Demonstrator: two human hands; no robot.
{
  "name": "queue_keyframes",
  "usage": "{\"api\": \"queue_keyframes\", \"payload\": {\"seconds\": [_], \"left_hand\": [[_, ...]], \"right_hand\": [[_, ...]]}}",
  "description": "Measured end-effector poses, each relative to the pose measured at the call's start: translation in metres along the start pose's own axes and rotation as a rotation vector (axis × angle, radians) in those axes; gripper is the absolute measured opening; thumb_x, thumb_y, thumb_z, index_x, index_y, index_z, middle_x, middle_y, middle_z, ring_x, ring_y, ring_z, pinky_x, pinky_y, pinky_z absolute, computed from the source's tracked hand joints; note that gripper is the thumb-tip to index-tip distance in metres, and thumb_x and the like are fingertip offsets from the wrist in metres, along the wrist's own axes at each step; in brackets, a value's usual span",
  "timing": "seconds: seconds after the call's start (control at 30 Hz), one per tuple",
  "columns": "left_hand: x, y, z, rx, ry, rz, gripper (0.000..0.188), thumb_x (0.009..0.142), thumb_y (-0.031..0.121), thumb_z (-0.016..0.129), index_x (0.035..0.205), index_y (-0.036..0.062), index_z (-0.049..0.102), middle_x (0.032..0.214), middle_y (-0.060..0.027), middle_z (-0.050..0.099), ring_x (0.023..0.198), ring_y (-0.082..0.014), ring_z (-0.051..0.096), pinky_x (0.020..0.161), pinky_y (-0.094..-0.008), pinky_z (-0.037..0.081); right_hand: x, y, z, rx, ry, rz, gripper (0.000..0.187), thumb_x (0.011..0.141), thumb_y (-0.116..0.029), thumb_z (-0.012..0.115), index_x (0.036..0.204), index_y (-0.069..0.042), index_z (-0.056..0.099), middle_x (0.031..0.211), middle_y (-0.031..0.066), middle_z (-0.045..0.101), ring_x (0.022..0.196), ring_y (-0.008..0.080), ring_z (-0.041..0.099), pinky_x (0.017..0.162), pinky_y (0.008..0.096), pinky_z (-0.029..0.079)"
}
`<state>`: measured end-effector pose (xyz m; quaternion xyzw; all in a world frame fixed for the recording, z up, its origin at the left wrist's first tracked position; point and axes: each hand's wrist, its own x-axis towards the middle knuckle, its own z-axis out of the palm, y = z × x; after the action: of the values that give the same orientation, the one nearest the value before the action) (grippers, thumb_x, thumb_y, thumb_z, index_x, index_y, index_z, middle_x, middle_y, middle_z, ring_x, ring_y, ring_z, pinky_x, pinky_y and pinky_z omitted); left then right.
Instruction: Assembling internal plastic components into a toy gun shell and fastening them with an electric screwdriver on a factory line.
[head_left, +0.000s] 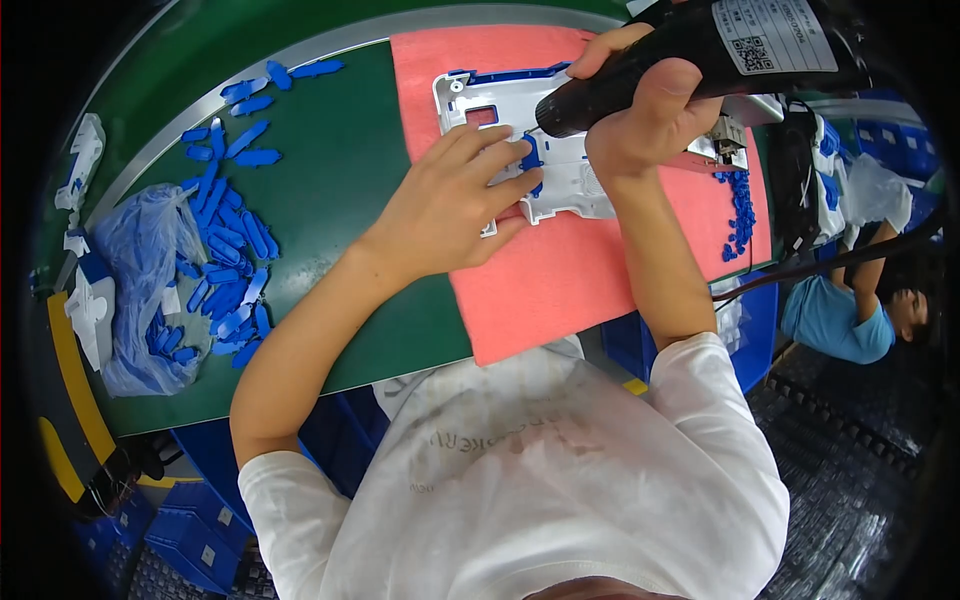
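A white plastic housing (575, 188) with blue trim along its far edge lies on a pink mat (560, 275). My left hand (440, 205) rests on its left part, fingers spread, fingertips touching a small blue plastic piece (533, 152) set in the housing. In my right hand (640, 135) is a black electric screwdriver (610, 105), held tilted with its tip down and to the left. The bit meets the housing close to the blue piece, beside my left fingertips. Whether a screw sits under the bit is too small to tell.
Left on the green table are loose blue plastic pieces (225, 235) and a clear plastic bag (140, 240). White-and-blue parts (92, 315) lie at the left edge. A metal device (728, 140) and tiny blue parts (740, 215) are at right. Beyond, a person (840, 315) works.
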<state>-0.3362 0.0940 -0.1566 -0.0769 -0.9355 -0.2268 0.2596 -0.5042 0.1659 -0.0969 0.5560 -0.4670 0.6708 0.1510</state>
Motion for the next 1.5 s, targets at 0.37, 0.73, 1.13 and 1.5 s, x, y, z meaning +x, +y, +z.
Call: {"api": "queue_keyframes", "payload": {"seconds": [0.37, 0.73, 1.13, 1.5], "left_hand": [[0.001, 0.004, -0.001, 0.008, 0.013, -0.001, 0.035, 0.069, 0.019, 0.073, 0.101, 0.0057, 0.067, 0.115, -0.0099, 0.057, 0.112, -0.0292, 0.052, 0.094, -0.0415, 0.045], [0.004, 0.002, -0.003, -0.021, 0.006, -0.028, 0.034, 0.07, 0.015, 0.07, 0.102, 0.0057, 0.068, 0.114, -0.0096, 0.058, 0.111, -0.0295, 0.053, 0.093, -0.0415, 0.046], [0.007, 0.012, -0.004, -0.021, -0.053, -0.056, 0.044, 0.067, 0.013, 0.074, 0.11, 0.0083, 0.067, 0.123, -0.0129, 0.057, 0.118, -0.0339, 0.052, 0.099, -0.0466, 0.041], [0.013, 0.014, -0.003, 0.027, -0.082, -0.08, 0.049, 0.063, 0.007, 0.074, 0.111, 0.0086, 0.068, 0.122, -0.0146, 0.057, 0.119, -0.0344, 0.053, 0.101, -0.048, 0.041]], "right_hand": [[-0.006, 0.007, -0.005, 0.058, -0.068, 0.006, 0.058, 0.095, -0.053, 0.045, 0.108, 0.004, 0.046, 0.058, 0.0092, 0.06, 0.049, 0.0125, 0.057, 0.049, 0.0203, 0.046], [-0.001, -0.016, -0.006, -0.082, -0.269, 0.087, 0.032, 0.085, -0.024, 0.067, 0.098, 0.003, 0.055, 0.069, 0.0045, 0.059, 0.056, 0.0139, 0.054, 0.05, 0.0263, 0.043], [0.023, -0.052, -0.124, 0.218, 0.443, 0.139, 0.049, 0.097, -0.046, 0.039, 0.123, -0.005, 0.041, 0.083, 0.0098, 0.055, 0.063, 0.0225, 0.054, 0.061, 0.0377, 0.048], [0.007, -0.022, -0.204, 0.201, 0.026, 0.239, 0.066, 0.09, -0.063, 0.044, 0.09, 0.003, 0.051, 0.068, 0.0103, 0.053, 0.061, 0.0202, 0.06, 0.055, 0.0289, 0.051]]}}
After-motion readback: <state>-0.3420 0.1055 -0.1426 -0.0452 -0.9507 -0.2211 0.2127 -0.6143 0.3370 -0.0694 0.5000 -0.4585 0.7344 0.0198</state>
